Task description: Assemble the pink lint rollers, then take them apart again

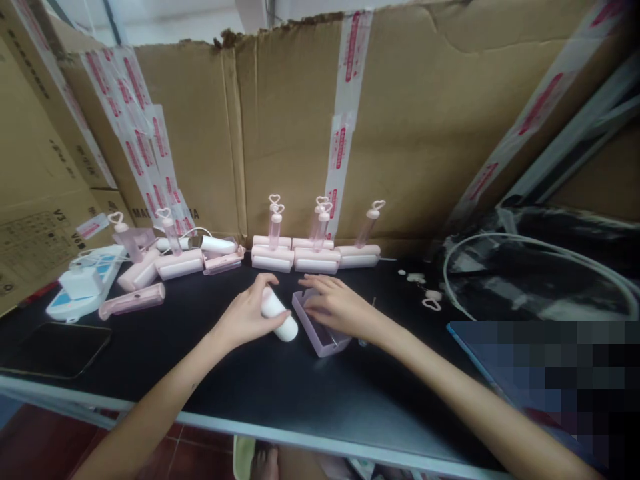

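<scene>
In the head view, my left hand (253, 308) is closed around a smooth white cylinder (286, 327), with the thumb along its near side. Just to the right lies a mauve, open-topped plastic case (327, 349) on the black tabletop. My right hand (340, 305) grips the far end of this case, fingers over the far rim and thumb inside; the hand covers much of its interior. A small metallic piece (363, 342) lies beside the case, partly behind my right wrist.
Several pale pink devices (273, 260) with heart-topped clear tubes line the cardboard wall (290, 133). At left are a power strip (83, 287), a dark phone (55, 350) and a pink shell (133, 301). Small pink parts (431, 300) and a coiled white tube (445, 267) lie at right.
</scene>
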### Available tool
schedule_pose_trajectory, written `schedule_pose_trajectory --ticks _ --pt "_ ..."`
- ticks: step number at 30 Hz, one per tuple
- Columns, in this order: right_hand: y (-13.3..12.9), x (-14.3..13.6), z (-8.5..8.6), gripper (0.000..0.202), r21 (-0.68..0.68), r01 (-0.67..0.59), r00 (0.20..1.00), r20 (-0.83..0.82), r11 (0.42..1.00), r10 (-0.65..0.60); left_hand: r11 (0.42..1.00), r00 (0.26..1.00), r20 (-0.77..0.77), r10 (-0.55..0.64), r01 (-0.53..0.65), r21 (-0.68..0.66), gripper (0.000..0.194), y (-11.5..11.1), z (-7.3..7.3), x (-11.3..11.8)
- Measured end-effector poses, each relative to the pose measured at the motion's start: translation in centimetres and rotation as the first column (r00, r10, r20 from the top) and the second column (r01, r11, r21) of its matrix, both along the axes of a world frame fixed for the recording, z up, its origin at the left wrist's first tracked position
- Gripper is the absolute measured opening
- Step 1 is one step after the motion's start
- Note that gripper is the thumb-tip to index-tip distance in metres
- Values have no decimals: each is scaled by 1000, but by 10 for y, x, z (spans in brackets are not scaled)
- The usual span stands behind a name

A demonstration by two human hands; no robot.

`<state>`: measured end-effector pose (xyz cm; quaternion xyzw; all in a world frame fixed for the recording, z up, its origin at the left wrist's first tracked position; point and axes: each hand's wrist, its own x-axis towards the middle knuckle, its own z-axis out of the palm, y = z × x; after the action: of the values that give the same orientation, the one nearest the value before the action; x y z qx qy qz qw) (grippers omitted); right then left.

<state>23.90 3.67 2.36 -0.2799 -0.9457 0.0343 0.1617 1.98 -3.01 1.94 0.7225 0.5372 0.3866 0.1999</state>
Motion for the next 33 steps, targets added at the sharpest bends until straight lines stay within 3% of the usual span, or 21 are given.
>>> schedule_pose_trajectory --ticks 2,3,6,8,10,15,20,24,28,33 --pt "-4 0 7 16 -60 65 977 -200 996 -76 999 960 280 28 -17 -39 38 5 -4 -1" --pt "-6 0 10 18 -134 89 944 -305 987 -127 997 895 445 41 -9 -74 35 7 -6 1" --pt "-18 -3 16 27 -353 32 830 -511 935 -222 981 595 802 62 112 -158 32 6 -12 10" --pt "-27 -9 15 29 -364 -14 788 -578 931 -214 961 448 892 66 211 -178 29 1 -13 20" --pt "-36 -15 13 29 -316 -28 752 -632 948 -188 939 349 934 84 286 -191 27 -4 -13 29" --pt "-49 -23 10 32 -368 -125 677 -710 921 -192 915 193 974 119 359 -183 24 -12 -10 38" --pt "-51 -24 13 40 -520 -178 692 -670 836 -269 881 157 980 125 436 -182 24 -13 -13 37" --pt "-56 -26 7 43 -524 -142 712 -643 840 -280 869 174 981 90 467 -163 28 -11 -16 36" --pt "-64 -28 9 41 -490 -134 727 -640 861 -251 902 305 952 25 404 -153 37 -10 -18 31" --pt "-44 -36 41 39 -462 -147 729 -648 875 -219 905 537 835 -120 405 -131 44 0 -17 15"
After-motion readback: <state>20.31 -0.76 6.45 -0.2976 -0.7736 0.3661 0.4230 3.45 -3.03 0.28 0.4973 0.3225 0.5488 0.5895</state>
